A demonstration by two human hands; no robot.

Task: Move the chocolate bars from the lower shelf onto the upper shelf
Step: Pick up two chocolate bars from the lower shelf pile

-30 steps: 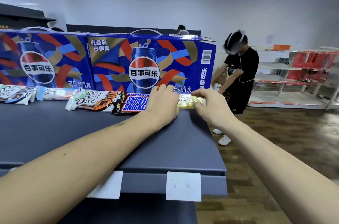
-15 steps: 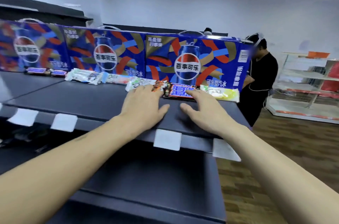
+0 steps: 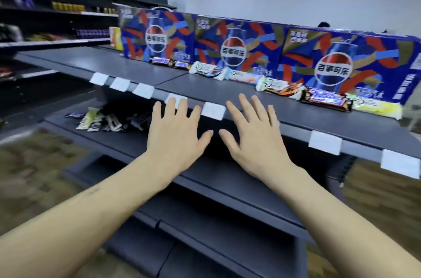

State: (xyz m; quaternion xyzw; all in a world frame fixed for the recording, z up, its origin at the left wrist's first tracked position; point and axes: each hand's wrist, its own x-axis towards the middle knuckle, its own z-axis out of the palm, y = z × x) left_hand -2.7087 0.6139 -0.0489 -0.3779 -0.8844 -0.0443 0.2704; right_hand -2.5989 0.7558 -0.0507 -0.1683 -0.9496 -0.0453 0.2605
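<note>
Left hand: the left hand [image 3: 175, 134] is stretched forward, palm down, its fingers straight and spread, holding nothing; the fingertips reach the front edge of the upper shelf [image 3: 141, 72].
Right hand: the right hand [image 3: 252, 136] lies just beside the left, palm down, fingers fanned wide and empty; the two thumbs point at each other, close but apart.
Arms: both bare forearms run in from the lower corners of the view and converge toward the shelving, wrists level.
Placed bars: beyond the hands and to their right, a row of chocolate bars [image 3: 280, 89] lies along the back of the upper shelf, against blue Pepsi cartons [image 3: 237, 49]; at the right end of the row are a dark Snickers bar [image 3: 325, 98] and, just beside it, a pale yellow bar [image 3: 376, 106].
Remaining bars: to the left of the left hand and below the level of the fingertips, a loose pile of wrapped bars [image 3: 102, 119] sits on the lower shelf [image 3: 118, 141]; blur hides how many.
Shelf edge: white price tags [image 3: 214, 110] hang along the upper shelf's front lip, one of them between the two sets of fingertips.
Far left: other shelves [image 3: 57, 15] of goods, too blurred to name.
</note>
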